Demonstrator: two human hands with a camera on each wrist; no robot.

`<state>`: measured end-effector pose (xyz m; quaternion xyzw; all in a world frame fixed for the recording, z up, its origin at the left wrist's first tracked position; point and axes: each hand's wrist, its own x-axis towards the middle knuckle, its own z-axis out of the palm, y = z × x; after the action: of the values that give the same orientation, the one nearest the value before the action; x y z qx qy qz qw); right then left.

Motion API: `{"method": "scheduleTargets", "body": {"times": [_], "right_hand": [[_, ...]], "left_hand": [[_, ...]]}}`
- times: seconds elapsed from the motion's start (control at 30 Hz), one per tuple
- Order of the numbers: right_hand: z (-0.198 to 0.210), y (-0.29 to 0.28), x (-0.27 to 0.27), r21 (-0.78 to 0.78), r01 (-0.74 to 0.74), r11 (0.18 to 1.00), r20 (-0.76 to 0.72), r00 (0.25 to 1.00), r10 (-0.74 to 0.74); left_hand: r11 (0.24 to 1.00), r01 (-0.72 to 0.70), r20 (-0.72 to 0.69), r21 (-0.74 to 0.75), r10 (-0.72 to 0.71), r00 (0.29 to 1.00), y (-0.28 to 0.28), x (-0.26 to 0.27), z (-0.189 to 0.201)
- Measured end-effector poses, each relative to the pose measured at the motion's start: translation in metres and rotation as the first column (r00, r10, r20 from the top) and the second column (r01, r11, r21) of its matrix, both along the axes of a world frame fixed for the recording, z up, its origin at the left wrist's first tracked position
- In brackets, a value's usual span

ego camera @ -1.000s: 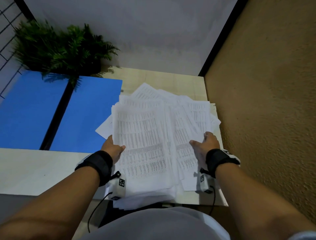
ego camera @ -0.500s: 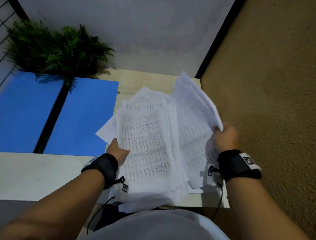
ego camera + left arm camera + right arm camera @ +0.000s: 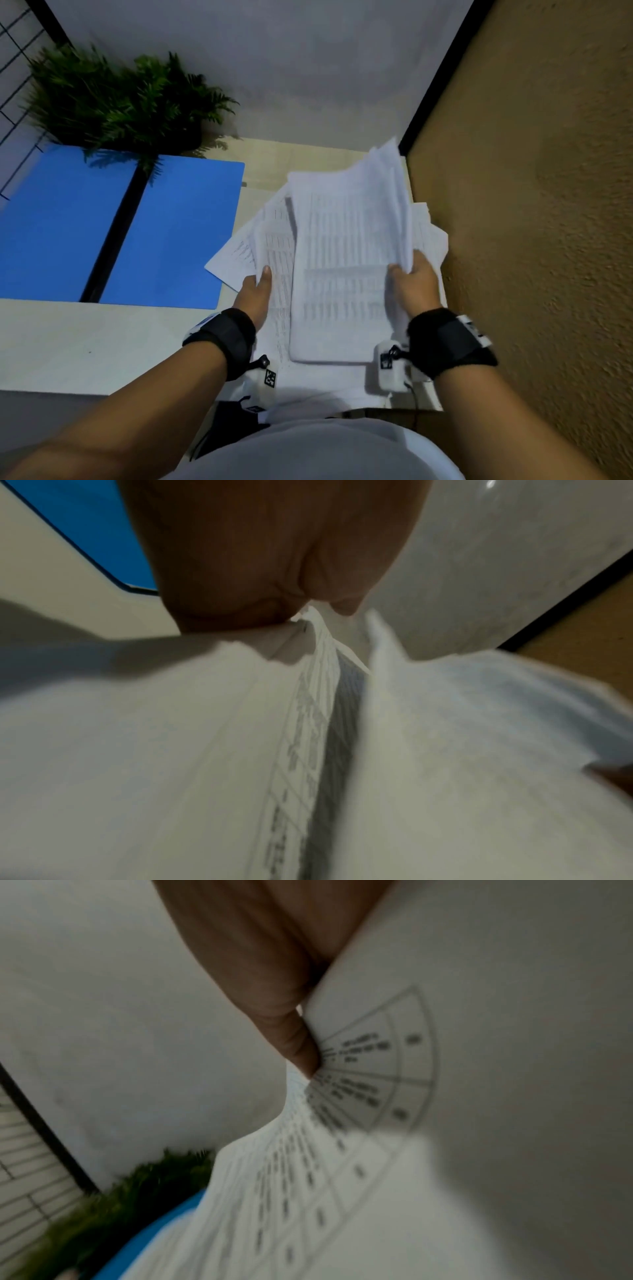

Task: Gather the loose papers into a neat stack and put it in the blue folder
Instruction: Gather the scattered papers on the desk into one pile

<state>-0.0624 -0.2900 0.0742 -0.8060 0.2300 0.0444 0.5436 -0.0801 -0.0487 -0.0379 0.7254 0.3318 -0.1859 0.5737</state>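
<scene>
the open blue folder (image 3: pixel 171 233) lies at the table's (image 3: pixel 85 346) left below a fern (image 3: pixel 113 102), the left hand (image 3: pixel 255 294) pinches the left edge of the loose papers (image 3: pixel 274 260) just right of it, and the right hand (image 3: pixel 416 284) grips a raised, curling bundle of sheets (image 3: pixel 342 246) over them.

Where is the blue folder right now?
In the head view the blue folder lies open on the left of the table, in front of the green plant and left of the papers.
</scene>
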Motion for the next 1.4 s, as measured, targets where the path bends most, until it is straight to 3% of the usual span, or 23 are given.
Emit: {"method": "scheduleTargets", "body": {"times": [0.1, 0.17, 0.2, 0.27, 0.53, 0.67, 0.9, 0.97, 1.03, 1.1, 1.17, 1.27, 1.4], "right_hand": [[-0.042, 0.008, -0.018, 0.030, -0.101, 0.994, -0.202, 0.974, 0.105], [-0.058, 0.005, -0.021, 0.086, -0.098, 0.991, -0.247, 0.962, 0.116], [-0.060, 0.003, -0.020, 0.117, -0.057, 0.991, -0.232, 0.969, 0.083], [-0.062, -0.006, -0.014, 0.017, -0.050, 0.999, -0.187, 0.981, 0.052], [-0.072, -0.030, -0.012, -0.262, -0.343, 0.902, -0.372, 0.898, 0.234], [-0.079, -0.037, -0.017, -0.251, -0.428, 0.868, -0.432, 0.852, 0.296], [-0.089, -0.015, -0.017, -0.175, -0.571, 0.802, -0.459, 0.768, 0.447], [-0.085, -0.021, -0.013, -0.250, -0.526, 0.813, -0.385, 0.825, 0.414], [-0.076, -0.036, -0.006, -0.276, -0.356, 0.893, -0.297, 0.915, 0.273], [-0.074, -0.057, 0.003, -0.376, -0.188, 0.907, -0.227, 0.968, 0.106], [-0.079, -0.077, 0.009, -0.499, -0.147, 0.854, -0.257, 0.966, 0.015], [-0.088, -0.088, 0.007, -0.537, -0.180, 0.824, -0.372, 0.928, -0.039], [-0.097, -0.088, -0.001, -0.568, -0.133, 0.812, -0.303, 0.951, -0.056]], "left_hand": [[0.980, -0.091, 0.052, -0.175, 0.101, 0.993, 0.000, -0.002, 0.003], [0.971, -0.025, 0.125, -0.239, 0.056, 0.991, 0.003, -0.013, 0.000], [0.972, 0.021, 0.152, -0.233, 0.015, 0.988, 0.004, -0.017, -0.001], [0.975, 0.051, 0.154, -0.217, -0.018, 0.988, 0.003, -0.021, -0.002], [0.990, -0.053, 0.084, -0.133, 0.064, 0.994, -0.004, -0.018, -0.013], [0.983, -0.110, 0.104, -0.146, 0.126, 0.987, -0.002, -0.016, -0.020], [0.978, -0.041, 0.093, -0.204, 0.061, 0.994, -0.004, -0.016, -0.015], [0.978, -0.050, 0.128, -0.205, 0.077, 0.989, -0.001, -0.014, -0.002], [0.958, -0.069, 0.167, -0.277, 0.119, 0.979, 0.006, -0.007, 0.015], [0.953, -0.084, 0.205, -0.291, 0.147, 0.968, 0.020, 0.009, 0.031], [0.964, -0.122, 0.225, -0.238, 0.177, 0.958, 0.035, 0.034, 0.038], [0.988, -0.115, 0.204, -0.099, 0.133, 0.970, 0.054, 0.067, 0.038], [0.991, 0.035, 0.115, 0.130, -0.050, 0.992, 0.058, 0.088, 0.042]]}}
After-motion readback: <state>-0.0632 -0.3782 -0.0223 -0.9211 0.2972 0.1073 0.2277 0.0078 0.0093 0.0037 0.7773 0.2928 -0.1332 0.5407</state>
